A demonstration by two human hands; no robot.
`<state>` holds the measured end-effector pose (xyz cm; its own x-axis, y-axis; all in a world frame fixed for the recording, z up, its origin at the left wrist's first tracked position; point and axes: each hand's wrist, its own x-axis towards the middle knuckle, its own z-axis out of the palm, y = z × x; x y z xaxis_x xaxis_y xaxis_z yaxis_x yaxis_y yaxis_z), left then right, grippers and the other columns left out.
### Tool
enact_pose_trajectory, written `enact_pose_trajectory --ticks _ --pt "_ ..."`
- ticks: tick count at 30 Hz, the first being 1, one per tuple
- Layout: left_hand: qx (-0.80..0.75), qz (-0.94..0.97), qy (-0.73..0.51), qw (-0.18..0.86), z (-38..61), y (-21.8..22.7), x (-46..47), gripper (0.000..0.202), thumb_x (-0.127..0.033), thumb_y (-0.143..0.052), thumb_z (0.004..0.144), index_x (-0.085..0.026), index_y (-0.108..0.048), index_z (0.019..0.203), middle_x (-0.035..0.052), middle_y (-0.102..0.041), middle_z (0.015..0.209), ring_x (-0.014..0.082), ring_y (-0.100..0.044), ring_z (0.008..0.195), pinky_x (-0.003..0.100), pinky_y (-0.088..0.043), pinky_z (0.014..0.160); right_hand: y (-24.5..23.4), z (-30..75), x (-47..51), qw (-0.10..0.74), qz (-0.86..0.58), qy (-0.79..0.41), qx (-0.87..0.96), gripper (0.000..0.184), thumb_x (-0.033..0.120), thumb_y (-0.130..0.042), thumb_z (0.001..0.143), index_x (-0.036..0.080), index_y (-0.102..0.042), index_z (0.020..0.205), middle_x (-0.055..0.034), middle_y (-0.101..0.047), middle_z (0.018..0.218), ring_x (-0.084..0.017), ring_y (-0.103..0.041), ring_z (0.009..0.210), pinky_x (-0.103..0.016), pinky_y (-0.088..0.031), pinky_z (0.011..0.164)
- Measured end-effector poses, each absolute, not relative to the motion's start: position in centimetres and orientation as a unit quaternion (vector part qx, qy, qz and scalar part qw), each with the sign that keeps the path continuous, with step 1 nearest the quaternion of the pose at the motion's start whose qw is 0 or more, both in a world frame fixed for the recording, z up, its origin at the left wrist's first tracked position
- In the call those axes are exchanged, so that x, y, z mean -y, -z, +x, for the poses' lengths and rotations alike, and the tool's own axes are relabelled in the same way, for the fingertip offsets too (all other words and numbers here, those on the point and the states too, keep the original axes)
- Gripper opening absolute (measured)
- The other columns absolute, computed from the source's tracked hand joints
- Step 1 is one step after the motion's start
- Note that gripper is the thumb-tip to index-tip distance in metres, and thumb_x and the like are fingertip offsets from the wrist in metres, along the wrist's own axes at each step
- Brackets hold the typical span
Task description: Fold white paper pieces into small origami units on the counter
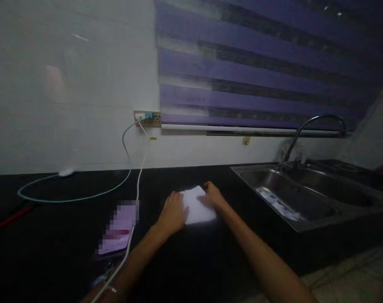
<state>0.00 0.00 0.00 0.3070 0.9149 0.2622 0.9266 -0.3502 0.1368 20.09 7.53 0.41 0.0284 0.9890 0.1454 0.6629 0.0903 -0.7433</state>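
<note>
A white folded cloth or paper lies on the black countertop in front of me. My left hand rests palm down on its left edge, fingers together and laid flat. My right hand presses on its far right corner with fingers curled over the edge. Both forearms reach in from the bottom of the view.
A steel sink with a curved tap sits to the right. A phone lies left of my hands on a white cable running to a wall socket. A green cable loops across the counter.
</note>
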Motion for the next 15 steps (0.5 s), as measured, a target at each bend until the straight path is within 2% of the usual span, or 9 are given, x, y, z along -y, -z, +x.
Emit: enact_pose_trajectory --ticks 5,7,12,15 --pt "0.546 -0.826 0.14 0.024 -0.3 -1.1 0.8 0.053 -0.041 -0.035 0.096 -0.002 -0.059 0.124 0.0243 -0.054 0.136 0.0402 -0.034 0.139 0.054 -0.028 0.112 -0.8 20.8 -8.4 0.387 -0.65 -0.253 0.604 0.061 0.007 -0.075 0.058 0.014 -0.053 0.114 -0.0033 -0.065 0.086 -0.014 -0.061 0.065 -0.022 -0.043 0.054" --pt "0.539 -0.83 0.142 0.017 -0.4 -1.1 0.9 0.055 -0.042 -0.032 0.098 -0.003 -0.06 0.123 0.0244 -0.053 0.138 0.0402 -0.033 0.139 0.054 -0.027 0.112 -1.2 21.1 -8.5 0.397 -0.653 -0.238 0.599 0.055 0.005 -0.072 0.062 0.014 -0.055 0.113 -0.0033 -0.066 0.085 -0.014 -0.062 0.064 -0.022 -0.044 0.055" --pt "0.512 -0.843 0.164 -0.005 -0.2 -0.8 0.9 0.049 -0.041 -0.038 0.096 -0.006 -0.059 0.123 0.024 -0.054 0.136 0.0368 -0.037 0.138 0.053 -0.026 0.111 -3.2 22.0 -7.7 0.419 -0.648 -0.162 0.615 0.015 0.009 -0.063 0.074 0.014 -0.066 0.088 -0.0083 -0.069 0.086 -0.02 -0.064 0.083 -0.03 -0.046 0.076" --pt "0.497 -0.849 0.183 -0.011 0.2 -1.1 1.3 0.044 -0.042 -0.04 0.095 -0.011 -0.062 0.117 0.0205 -0.06 0.127 0.0343 -0.045 0.13 0.051 -0.029 0.109 -4.5 22.4 -6.9 0.44 -0.636 -0.062 0.631 0.016 0.014 -0.054 0.084 0.015 -0.067 0.093 -0.0124 -0.07 0.096 -0.024 -0.063 0.095 -0.034 -0.044 0.084"
